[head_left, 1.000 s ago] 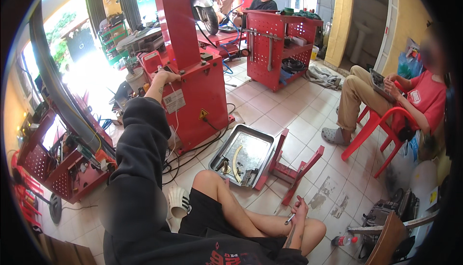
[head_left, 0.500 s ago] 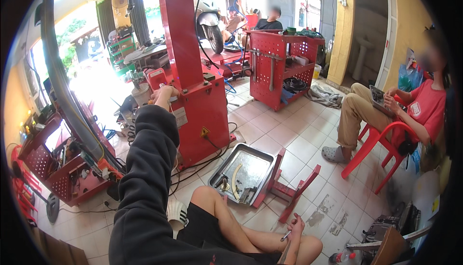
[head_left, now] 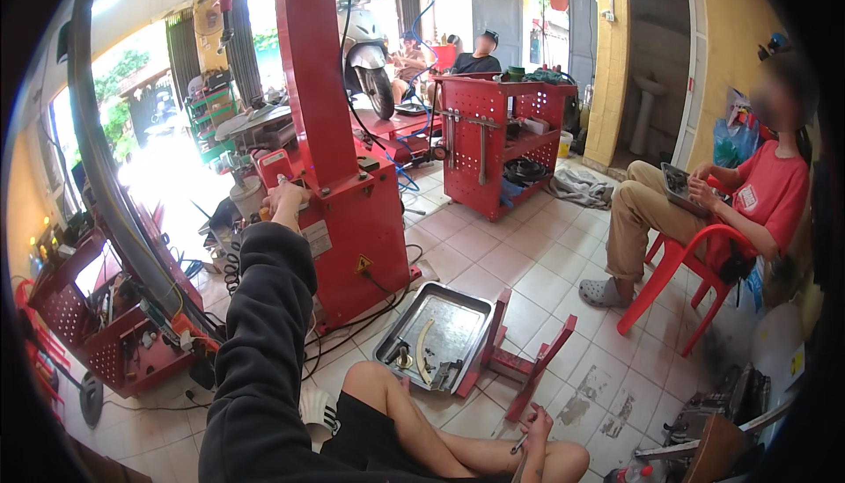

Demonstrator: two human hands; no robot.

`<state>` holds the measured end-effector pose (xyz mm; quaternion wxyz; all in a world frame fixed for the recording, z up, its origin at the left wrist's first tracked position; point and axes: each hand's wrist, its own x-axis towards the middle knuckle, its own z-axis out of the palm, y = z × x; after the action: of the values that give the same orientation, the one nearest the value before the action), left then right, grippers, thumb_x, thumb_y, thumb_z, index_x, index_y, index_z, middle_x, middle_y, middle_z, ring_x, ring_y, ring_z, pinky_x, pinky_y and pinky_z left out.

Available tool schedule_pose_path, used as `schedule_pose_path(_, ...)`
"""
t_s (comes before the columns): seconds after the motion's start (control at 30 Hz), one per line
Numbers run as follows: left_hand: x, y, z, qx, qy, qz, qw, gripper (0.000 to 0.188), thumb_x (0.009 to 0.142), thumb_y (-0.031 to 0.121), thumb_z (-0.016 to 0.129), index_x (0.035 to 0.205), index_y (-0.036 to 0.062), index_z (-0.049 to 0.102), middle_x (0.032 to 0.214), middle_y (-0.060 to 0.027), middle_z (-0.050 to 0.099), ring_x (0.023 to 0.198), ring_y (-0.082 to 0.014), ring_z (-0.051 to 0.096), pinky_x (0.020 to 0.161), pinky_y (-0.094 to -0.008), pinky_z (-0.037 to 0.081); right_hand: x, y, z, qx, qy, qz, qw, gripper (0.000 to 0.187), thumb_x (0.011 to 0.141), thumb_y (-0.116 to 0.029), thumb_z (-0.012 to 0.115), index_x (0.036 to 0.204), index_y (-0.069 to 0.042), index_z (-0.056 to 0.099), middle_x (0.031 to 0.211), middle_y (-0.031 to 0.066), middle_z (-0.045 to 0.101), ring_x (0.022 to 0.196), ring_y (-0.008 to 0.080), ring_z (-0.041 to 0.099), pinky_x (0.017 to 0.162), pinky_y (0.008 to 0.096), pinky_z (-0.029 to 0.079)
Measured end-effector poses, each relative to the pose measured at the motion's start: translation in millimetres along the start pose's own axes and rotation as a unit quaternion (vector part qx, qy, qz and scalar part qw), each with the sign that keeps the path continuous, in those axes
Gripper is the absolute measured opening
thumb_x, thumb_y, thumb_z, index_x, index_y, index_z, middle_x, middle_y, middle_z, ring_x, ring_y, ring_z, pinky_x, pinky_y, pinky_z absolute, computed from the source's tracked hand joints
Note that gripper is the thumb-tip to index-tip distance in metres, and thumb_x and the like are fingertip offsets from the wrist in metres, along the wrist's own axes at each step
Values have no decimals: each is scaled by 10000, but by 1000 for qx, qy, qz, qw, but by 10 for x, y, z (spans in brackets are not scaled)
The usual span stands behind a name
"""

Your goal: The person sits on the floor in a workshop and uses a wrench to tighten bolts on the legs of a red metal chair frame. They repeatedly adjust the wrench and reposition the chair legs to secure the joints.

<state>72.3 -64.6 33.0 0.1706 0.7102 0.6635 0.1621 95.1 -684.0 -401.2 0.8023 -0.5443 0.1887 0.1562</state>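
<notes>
My left hand (head_left: 286,199) reaches far forward on a stretched, dark-sleeved arm. It rests on top of the red metal base cabinet (head_left: 361,241), beside a small red box (head_left: 275,164). Its fingers look bunched, but whatever is in them is too small to make out. My right hand (head_left: 538,431) is closed near my knee, holding a small, slim metal tool (head_left: 518,445) like a spanner. In front of my crossed legs lies a metal tray (head_left: 458,310). Inside it are a curved, pale strip (head_left: 424,338), a brass-coloured round part (head_left: 404,361) and several small dark parts.
A red stand (head_left: 525,369) lies right of the tray. Black cables (head_left: 370,320) run across the tiles by the cabinet. Red tool carts stand at left (head_left: 132,369) and back (head_left: 475,153). At right a person sits on a red chair (head_left: 673,272), holding a dark tray-like thing (head_left: 678,186).
My view has tilted up slightly, so the scene sits lower in the picture. My left hand stays at the top of the cabinet, and my right hand still holds the slim metal tool.
</notes>
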Motion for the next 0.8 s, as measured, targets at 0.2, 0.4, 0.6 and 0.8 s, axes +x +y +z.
schedule_pose_path(0.2,116,-29,-36,26,0,20,999,883,722,442,735,1444,239,269,1416,-124,336,1293,-386,347,955,-474,459,48,38,8,-13,1,-1,1000,276,968,-275,442,1034,-39,568,614,-17,416,435,56,313,357,212,242)
schedule_pose_path(0.4,-35,-25,-53,27,4,21,999,896,699,530,713,1431,210,307,1396,-140,381,1270,-385,383,950,-464,450,-6,-27,29,-18,11,-10,1000,267,965,-260,440,989,-39,588,589,-19,416,407,58,321,337,217,260)
schedule_pose_path(0.6,21,-285,-155,14,87,94,992,860,725,519,679,1418,154,324,1362,-188,395,1226,-394,417,995,-502,374,-81,-12,147,-98,2,-23,995,312,970,-298,439,1036,-26,577,619,-5,433,422,62,346,336,215,272)
schedule_pose_path(0.8,-1267,-1029,478,-273,240,503,784,346,798,252,661,1019,-7,597,1089,-222,582,1008,-363,552,900,-428,421,-22,53,81,-156,26,-35,987,343,983,-313,400,1011,-16,570,590,13,456,385,73,361,312,222,271)
